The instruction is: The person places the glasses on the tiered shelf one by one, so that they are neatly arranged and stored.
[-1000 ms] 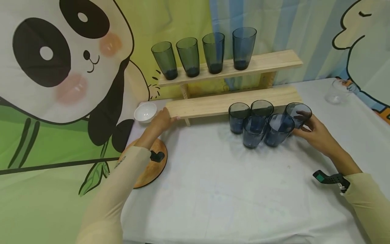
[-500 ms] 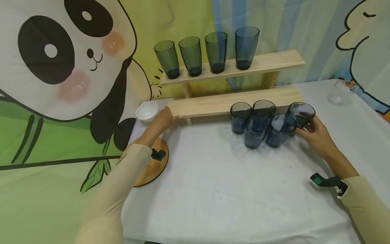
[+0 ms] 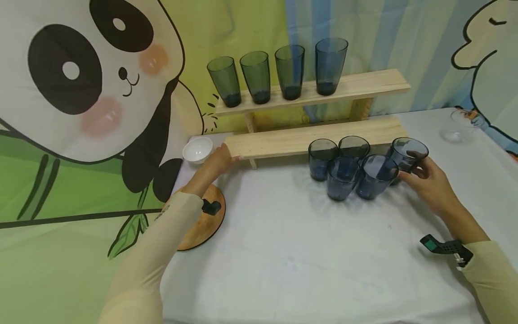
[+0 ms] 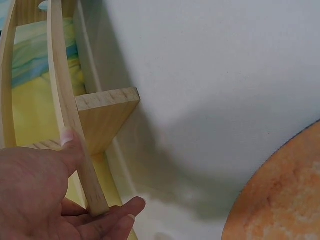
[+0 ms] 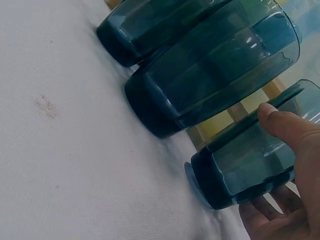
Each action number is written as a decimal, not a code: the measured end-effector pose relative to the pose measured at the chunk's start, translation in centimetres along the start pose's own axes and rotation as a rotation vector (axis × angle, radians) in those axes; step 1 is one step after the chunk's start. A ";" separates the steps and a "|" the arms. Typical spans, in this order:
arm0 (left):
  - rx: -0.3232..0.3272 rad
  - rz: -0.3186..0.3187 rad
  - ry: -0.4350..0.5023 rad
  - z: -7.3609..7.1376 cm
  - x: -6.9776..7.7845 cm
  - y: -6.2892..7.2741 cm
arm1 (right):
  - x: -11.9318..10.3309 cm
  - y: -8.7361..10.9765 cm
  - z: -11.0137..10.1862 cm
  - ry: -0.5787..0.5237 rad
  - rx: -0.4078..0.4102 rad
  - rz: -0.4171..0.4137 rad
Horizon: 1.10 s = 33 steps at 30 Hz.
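Note:
My left hand (image 3: 220,159) grips the left end of the lower board of a two-tier wooden shelf (image 3: 267,143). In the left wrist view its thumb lies on the board (image 4: 62,85), with the fingers around the end. At the right, my right hand (image 3: 430,184) holds a blue-grey drinking glass (image 3: 410,150) between thumb and fingers; in the right wrist view this glass (image 5: 245,160) is upright, its base close over the white cloth. Several matching glasses (image 3: 376,177) stand clustered just left of it, before the shelf.
Several similar glasses (image 3: 291,72) stand in a row on the upper board (image 3: 368,85). A white bowl (image 3: 197,150) sits left of the shelf, and a round wooden board (image 3: 210,220) lies under the left forearm. A clear glass vessel (image 3: 457,128) stands at the back right.
The right hand has shifted its glass a little to the right, widening the gap to the clustered glasses. The left hand keeps its grip on the shelf. The head view has shifted slightly.

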<state>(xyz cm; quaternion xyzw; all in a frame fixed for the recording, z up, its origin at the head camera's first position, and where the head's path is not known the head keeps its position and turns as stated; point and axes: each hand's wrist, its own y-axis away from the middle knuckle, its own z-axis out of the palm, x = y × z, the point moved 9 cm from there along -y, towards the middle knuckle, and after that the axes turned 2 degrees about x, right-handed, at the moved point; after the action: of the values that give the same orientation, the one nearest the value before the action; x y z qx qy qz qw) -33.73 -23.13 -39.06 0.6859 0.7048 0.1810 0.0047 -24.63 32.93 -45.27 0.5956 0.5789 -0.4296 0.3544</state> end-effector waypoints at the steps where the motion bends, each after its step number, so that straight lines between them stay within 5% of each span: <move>1: -0.002 -0.003 -0.002 0.1 0.0 0.0 | -0.1 0.1 -0.1 -0.002 0.005 0.001; 17: -0.021 0.005 -0.041 0.1 0.2 0.2 | -2.9 0.8 -2.5 0.128 0.043 0.051; 33: -0.042 -0.008 -0.047 0.1 0.2 0.1 | -13.4 -5.7 -5.0 0.149 0.107 -0.094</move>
<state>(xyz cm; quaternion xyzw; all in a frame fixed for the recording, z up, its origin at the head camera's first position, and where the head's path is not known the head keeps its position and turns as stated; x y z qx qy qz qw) -33.66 -22.96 -39.06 0.6870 0.7033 0.1793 0.0363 -29.25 32.83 -30.53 0.6161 0.6071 -0.4306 0.2577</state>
